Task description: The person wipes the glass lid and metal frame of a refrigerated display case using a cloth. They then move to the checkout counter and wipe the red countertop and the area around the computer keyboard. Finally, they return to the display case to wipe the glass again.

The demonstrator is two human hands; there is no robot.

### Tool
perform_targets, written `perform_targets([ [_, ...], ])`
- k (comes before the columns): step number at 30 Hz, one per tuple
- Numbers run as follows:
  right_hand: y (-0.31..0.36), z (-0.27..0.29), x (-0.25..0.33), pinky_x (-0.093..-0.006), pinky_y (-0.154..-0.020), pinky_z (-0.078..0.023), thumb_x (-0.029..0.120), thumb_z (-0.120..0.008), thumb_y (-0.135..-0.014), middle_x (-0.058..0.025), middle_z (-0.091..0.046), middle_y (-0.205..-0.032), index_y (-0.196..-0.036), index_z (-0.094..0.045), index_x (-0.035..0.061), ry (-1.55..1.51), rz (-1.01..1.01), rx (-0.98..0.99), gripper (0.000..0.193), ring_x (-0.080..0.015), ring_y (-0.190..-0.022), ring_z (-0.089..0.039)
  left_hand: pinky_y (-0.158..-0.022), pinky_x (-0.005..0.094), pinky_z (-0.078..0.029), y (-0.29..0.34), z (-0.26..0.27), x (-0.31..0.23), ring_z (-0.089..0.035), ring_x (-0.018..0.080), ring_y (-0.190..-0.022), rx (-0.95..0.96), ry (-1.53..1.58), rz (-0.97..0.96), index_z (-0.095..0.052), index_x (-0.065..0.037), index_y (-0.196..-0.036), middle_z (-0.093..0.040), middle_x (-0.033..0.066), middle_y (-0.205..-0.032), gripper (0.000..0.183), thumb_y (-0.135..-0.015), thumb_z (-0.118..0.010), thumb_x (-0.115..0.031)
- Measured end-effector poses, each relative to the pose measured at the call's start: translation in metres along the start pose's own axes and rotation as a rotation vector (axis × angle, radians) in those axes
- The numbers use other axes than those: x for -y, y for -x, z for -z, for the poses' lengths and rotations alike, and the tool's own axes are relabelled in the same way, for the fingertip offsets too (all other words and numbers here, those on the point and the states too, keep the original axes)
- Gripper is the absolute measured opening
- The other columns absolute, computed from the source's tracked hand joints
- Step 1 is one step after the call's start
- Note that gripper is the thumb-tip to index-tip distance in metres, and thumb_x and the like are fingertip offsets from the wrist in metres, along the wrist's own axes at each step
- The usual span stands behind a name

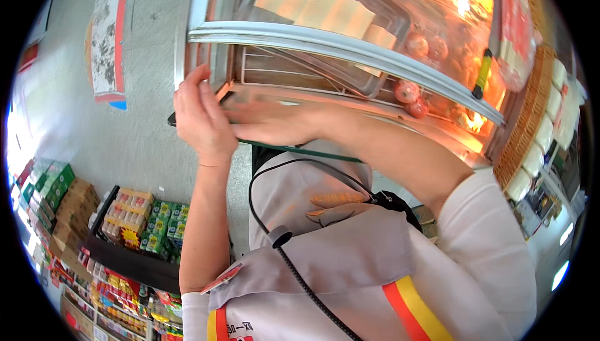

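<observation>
Rail [275,32], if slipping, could be nipping the left hand [205,116] at the case's [199,4] left corner; right hand [269,119] is looking blurred; neither grip is showing.

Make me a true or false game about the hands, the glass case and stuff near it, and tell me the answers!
1. The left hand is near the left end of the glass display case. True.
2. The right hand is holding the yellow-and-black knife. False: the knife is farther right, apart from that hand.
3. Round red things are inside the case. True.
4. The wicker basket is left of the case. False: it is on the right.
</observation>
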State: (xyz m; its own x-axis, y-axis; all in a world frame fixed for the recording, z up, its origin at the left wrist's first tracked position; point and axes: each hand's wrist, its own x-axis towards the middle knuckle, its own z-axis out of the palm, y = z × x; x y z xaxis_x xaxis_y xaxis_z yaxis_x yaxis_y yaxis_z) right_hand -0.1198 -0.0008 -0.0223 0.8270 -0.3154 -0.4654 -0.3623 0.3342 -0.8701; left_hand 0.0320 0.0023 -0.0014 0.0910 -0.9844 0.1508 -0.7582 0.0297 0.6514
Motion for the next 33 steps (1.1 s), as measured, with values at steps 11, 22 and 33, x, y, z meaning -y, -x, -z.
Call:
perform_targets([
  [11,0.399,-0.044,-0.019,-0.0419,-0.1,-0.037,0.046,-0.027,-0.097,-0.0175,-0.051,-0.129,-0.127,-0.051,0.0086,0.353,-1.289,-0.769,0.054,-0.0342,-0.119,-0.048,-0.078,0.0366,-0.044,0.004,0.003,0.004,-0.057,0.0252,-0.092,0.01,-0.047,-0.05,-0.058,-0.005,-0.108,-0.063,0.0062,-0.099,0.024,-0.095,-0.04,-0.014],
  [22,0.149,-0.124,0.03,-0.0546,-0.092,-0.032,0.017,-0.051,-0.078,-0.0093,-0.061,-0.093,-0.097,-0.062,0.0042,1.065,-0.749,-1.224,0.025,-0.0215,-0.094,-0.058,-0.079,0.0378,-0.044,0.009,0.008,0.01,-0.058,0.0274,-0.092,0.099,0.04,-0.079,-0.057,-0.004,-0.107,-0.064,0.0084,-0.098,0.023,-0.094,-0.042,-0.016],
  [33,0.085,-0.196,0.023,-0.0317,-0.079,-0.043,0.014,-0.05,-0.089,-0.0058,-0.063,-0.1,-0.122,-0.055,0.0136,-0.231,0.462,-1.494,0.033,-0.0216,-0.084,-0.06,-0.084,0.0401,-0.043,-0.008,0.022,0.007,-0.054,0.0337,-0.093,0.53,-0.202,-0.831,-0.056,0.0,-0.106,-0.058,0.0158,-0.099,0.023,-0.094,-0.042,-0.012],
])
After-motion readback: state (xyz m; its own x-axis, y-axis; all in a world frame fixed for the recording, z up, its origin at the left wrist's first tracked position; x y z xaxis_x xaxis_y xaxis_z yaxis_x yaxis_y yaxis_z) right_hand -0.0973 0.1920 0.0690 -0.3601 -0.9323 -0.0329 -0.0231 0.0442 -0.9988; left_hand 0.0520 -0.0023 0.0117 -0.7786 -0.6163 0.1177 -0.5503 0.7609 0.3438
